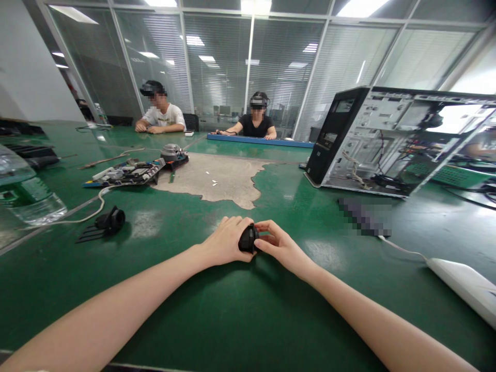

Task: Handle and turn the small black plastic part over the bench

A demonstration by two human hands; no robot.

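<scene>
Head view: both hands (227, 240) clasp black part (248, 238).

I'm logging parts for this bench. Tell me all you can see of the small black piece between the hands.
The small black part looks like matte plastic, rounded and compact. It sits low over the green table, pinched between the left hand and the right hand, which cover most of it. Finer details are hidden.

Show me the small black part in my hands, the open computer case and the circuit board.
small black part (247, 239), head view, its visible middle
open computer case (337, 135), head view, black front panel
circuit board (134, 173), head view, top face
</scene>
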